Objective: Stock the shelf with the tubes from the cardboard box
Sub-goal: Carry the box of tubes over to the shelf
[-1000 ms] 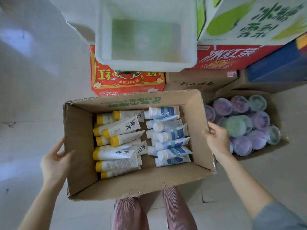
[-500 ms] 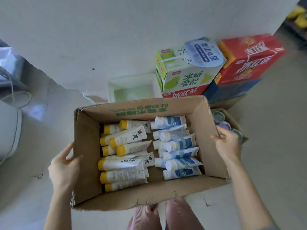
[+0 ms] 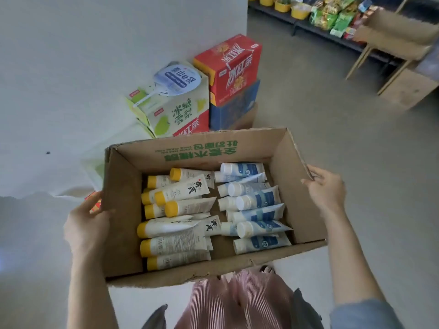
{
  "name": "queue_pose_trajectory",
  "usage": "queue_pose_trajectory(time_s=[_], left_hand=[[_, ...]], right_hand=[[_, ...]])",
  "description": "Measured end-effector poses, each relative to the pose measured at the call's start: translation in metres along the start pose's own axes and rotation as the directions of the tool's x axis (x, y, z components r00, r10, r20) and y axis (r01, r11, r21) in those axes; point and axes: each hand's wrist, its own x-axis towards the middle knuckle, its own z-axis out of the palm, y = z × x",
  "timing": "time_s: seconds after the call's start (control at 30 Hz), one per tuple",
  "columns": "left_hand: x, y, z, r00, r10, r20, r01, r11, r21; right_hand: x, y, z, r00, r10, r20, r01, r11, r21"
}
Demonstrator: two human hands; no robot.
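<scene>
Barely begun, I'd say: the left hand (image 3: 85, 224) and right hand (image 3: 325, 191) grip opposite sides of the cardboard box (image 3: 261, 143) at centre frame, full of tubes (image 3: 183, 189), with the shelf (image 3: 316, 30) well apart at upper right.

Legs: pink-and-white pinstriped trousers (image 3: 237, 302), just below the cardboard box (image 3: 190, 274).
Right arm: grey-blue sleeve (image 3: 363, 314), lower right of the box.
Top: dark grey hem (image 3: 306, 309), beside the trousers.
</scene>
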Motion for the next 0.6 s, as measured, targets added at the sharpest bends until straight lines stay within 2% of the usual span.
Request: queue_pose_trajectory(time_s=[0.23,0.6], left_hand=[[-0.068,0.062,0.079,0.969,0.116,0.216,-0.117,0.993,-0.009],[-0.221,0.143,0.230,0.836,0.325,0.442,-0.365,0.931,0.004]], right_hand=[[0.007,0.077,-0.116,0.978,0.124,-0.168,-0.110,0.990,0.092],[0.012,0.194,-0.312,0.885,0.267,-0.381,-0.237,0.963,0.124]])
